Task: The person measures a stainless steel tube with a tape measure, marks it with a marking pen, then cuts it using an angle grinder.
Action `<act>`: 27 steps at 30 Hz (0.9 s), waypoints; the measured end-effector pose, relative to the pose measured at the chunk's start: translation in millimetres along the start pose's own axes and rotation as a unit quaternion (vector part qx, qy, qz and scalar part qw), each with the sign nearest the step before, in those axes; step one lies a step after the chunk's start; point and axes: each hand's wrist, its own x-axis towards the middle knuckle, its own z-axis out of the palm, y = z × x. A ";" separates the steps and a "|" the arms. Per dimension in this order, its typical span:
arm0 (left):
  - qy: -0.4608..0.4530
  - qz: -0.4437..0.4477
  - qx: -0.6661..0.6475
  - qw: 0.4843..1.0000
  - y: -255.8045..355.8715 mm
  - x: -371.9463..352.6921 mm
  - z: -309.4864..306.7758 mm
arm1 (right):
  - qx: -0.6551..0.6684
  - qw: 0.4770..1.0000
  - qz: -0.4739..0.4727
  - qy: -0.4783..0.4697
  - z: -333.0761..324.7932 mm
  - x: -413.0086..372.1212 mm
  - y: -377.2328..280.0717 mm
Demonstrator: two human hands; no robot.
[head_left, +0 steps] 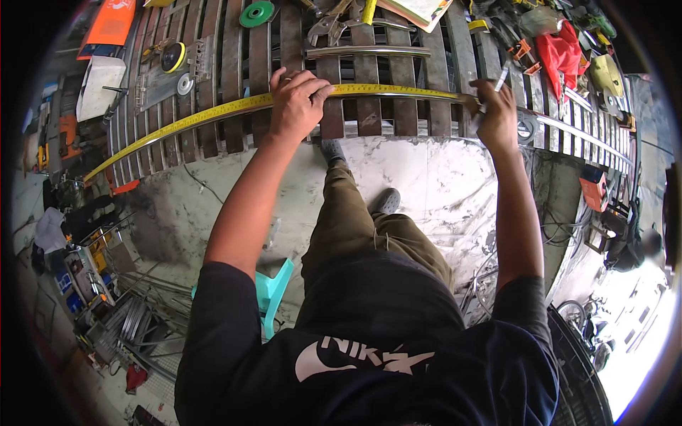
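A yellow tape measure [398, 90] is stretched along the near side of the slatted metal workbench [369, 117], running far to the left. Beneath it, a shiny metal tube [249, 108] follows the same line. My left hand [295, 103] is closed over the tape and tube around the middle, thumb and fingers pinching at the tape's edge. At the tape's right end, my right hand [495, 117] has its fingers curled around a slim white pen [502, 77], which sticks up past the knuckles. The right fingertips are close over the tape's end.
A shorter metal tube [369, 51] lies beyond the tape, beside locking pliers [328, 28]. A green disc [256, 13], a yellow-rimmed disc [172, 57] and a red cloth [561, 57] are on the bench. A turquoise stool [273, 291] stands to my left.
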 end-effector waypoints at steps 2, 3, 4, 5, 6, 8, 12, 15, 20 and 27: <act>-0.006 0.001 -0.003 1.000 -1.0 -0.5 0.4 | 0.129 0.987 0.095 0.023 -2.0 -11.6 -12.8; -0.010 0.003 -0.003 1.000 -1.8 0.7 -0.3 | 0.246 0.952 0.181 0.016 -9.6 -11.9 -35.3; -0.015 0.004 -0.003 1.000 -1.6 1.4 -1.5 | 0.300 0.936 0.185 0.017 -9.8 -12.7 -47.5; -0.019 0.009 -0.001 1.000 -0.5 3.2 -4.4 | 0.304 0.938 0.160 0.031 -0.3 -18.3 -51.2; -0.026 0.008 -0.001 1.000 -1.1 4.6 -5.8 | 0.309 0.940 0.134 0.046 8.3 -20.0 -55.9; -0.041 0.008 -0.003 0.999 -2.2 4.8 -7.0 | 0.308 0.942 0.129 0.025 15.3 -19.2 -64.9; -0.039 0.019 -0.018 0.999 -5.1 7.3 -5.9 | 0.325 0.944 0.054 0.009 30.6 -20.2 -63.3; -0.045 0.018 -0.031 0.998 -7.9 7.8 -5.7 | 0.373 0.925 0.059 0.039 49.3 -12.4 -74.0; -0.050 0.023 -0.028 0.998 -6.4 9.0 -7.8 | 0.353 0.935 0.009 0.026 70.0 0.3 -77.5; -0.056 0.025 -0.027 0.998 -6.8 10.1 -8.2 | 0.358 0.934 0.000 0.020 89.1 10.1 -86.3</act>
